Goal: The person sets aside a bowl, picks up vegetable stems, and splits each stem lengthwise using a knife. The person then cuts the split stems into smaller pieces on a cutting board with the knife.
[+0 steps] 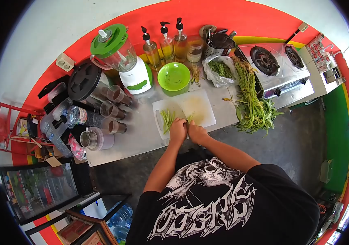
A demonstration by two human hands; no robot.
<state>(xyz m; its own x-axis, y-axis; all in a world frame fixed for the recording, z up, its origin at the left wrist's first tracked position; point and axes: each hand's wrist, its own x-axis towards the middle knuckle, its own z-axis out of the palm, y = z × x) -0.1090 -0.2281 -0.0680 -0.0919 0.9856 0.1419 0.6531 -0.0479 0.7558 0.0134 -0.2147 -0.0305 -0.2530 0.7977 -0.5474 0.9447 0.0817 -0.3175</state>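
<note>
My left hand (178,130) is closed at the middle of a white cutting board (205,107), with a bit of green stem showing by its fingertips. Cut green vegetable stems (167,120) lie on the board just left of that hand. Pressed close beside it, my right hand (197,132) is closed near the board's front edge. A thin dark shape shows between the two hands, but what the right hand grips is mostly hidden. Behind the board stands a green bowl (174,76).
Right of the board, a leafy bundle of long greens (250,98) overhangs the counter edge beside a gas stove (270,67). A bag of chopped greens (219,70), pump bottles (166,45) and a blender (131,71) stand behind. Cups (111,110) and a steel-topped flask (97,139) are left.
</note>
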